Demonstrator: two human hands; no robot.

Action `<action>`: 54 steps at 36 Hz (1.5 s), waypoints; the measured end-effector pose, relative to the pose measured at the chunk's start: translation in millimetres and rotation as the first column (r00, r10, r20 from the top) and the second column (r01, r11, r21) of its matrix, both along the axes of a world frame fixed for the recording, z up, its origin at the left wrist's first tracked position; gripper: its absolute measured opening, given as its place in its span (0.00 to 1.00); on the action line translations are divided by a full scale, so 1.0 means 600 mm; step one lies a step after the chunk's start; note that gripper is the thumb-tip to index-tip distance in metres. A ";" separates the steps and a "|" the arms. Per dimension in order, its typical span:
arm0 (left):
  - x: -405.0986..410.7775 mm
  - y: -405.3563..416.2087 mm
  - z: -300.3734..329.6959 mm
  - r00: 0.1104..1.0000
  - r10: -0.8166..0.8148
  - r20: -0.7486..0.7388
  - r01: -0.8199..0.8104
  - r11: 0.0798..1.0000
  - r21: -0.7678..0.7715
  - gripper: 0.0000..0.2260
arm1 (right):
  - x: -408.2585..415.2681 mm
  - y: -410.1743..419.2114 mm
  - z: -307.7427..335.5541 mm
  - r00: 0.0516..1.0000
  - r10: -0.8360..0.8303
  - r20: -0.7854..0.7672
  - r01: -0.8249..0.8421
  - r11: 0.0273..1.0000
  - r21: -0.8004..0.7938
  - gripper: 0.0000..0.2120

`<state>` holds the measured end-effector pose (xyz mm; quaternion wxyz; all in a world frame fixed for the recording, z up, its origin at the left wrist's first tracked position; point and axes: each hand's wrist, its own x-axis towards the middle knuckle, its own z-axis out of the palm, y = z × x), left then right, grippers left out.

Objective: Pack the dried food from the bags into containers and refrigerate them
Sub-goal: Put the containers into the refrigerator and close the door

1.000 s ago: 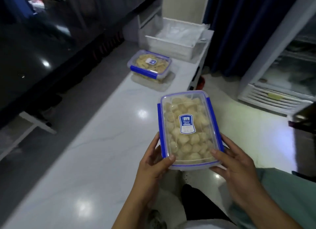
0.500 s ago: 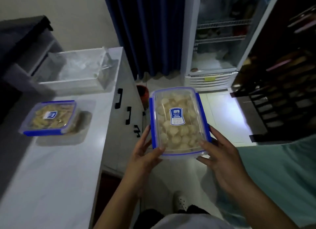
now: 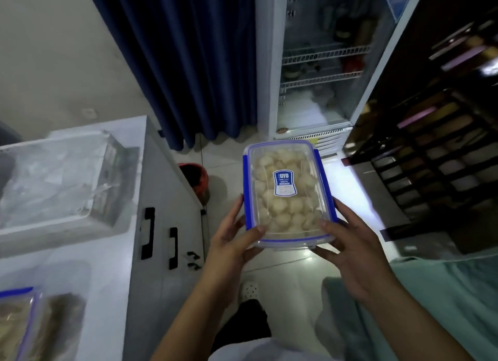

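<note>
A clear container (image 3: pixel 288 196) with blue clips and a blue label, lid on, is full of pale round dried pieces. It is in the air over the floor, held at its near end by both hands. My left hand (image 3: pixel 234 242) grips its near left corner with the thumb on the lid. My right hand (image 3: pixel 355 255) grips the near right corner the same way. A second blue-clipped container (image 3: pixel 16 323) with yellowish dried food sits on the white counter (image 3: pixel 107 279) at the bottom left. The glass-door refrigerator (image 3: pixel 320 72) stands ahead, with wire shelves inside.
A clear plastic bin (image 3: pixel 62 177) with bags stands on the counter's far end. A dark blue curtain (image 3: pixel 188 58) hangs left of the refrigerator. A red bucket (image 3: pixel 196 177) sits on the floor by the counter's drawers. A dark shelf rack (image 3: pixel 436 155) is on the right.
My view has swung right from the counter toward the refrigerator, which now looms closer. Both hands have carried the filled container off the counter and over the floor.
</note>
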<state>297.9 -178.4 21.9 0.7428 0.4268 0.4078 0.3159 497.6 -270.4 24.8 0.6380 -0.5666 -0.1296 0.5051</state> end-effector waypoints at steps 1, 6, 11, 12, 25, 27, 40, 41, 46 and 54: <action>0.011 0.030 0.002 1.000 -0.017 0.002 0.017 1.000 -0.005 0.31 | 0.006 0.022 0.004 1.000 -0.025 0.003 0.025 1.000 0.000 0.26; 0.072 0.160 0.012 0.992 -0.122 -0.010 0.122 0.992 -0.014 0.32 | 0.047 0.119 0.015 0.989 -0.148 0.009 0.148 0.989 0.012 0.24; 0.148 0.266 0.022 0.977 -0.211 -0.027 0.211 0.977 -0.011 0.31 | 0.106 0.197 0.020 0.972 -0.236 0.000 0.236 0.972 0.007 0.22; 0.164 0.284 0.023 0.973 -0.227 -0.028 0.227 0.974 -0.007 0.30 | 0.121 0.212 0.020 0.969 -0.247 0.000 0.247 0.969 0.005 0.22; 0.407 0.577 0.018 0.969 -0.137 -0.203 0.147 0.988 0.035 0.20 | 0.356 0.435 0.004 0.968 -0.243 -0.070 0.243 0.970 -0.003 0.20; 0.450 0.638 0.025 0.968 -0.088 -0.235 0.109 0.991 0.077 0.21 | 0.392 0.463 0.006 0.965 -0.250 -0.080 0.249 0.968 -0.020 0.20; 0.697 1.042 0.063 0.944 0.145 -0.296 -0.033 0.935 0.353 0.37 | 0.536 0.622 0.018 0.946 -0.305 -0.107 0.302 0.952 -0.043 0.22; 0.708 1.062 0.069 0.948 0.151 -0.279 -0.038 0.927 0.373 0.37 | 0.540 0.630 0.018 0.941 -0.321 -0.106 0.318 0.947 -0.042 0.22; 0.741 1.115 0.079 0.962 0.173 -0.211 -0.062 0.891 0.451 0.28 | 0.536 0.662 0.026 0.918 -0.381 -0.108 0.381 0.924 -0.027 0.24; 0.727 1.127 0.044 0.982 0.153 -0.113 -0.078 0.865 0.496 0.18 | 0.506 0.688 0.036 0.839 -0.537 -0.086 0.536 0.843 -0.041 0.27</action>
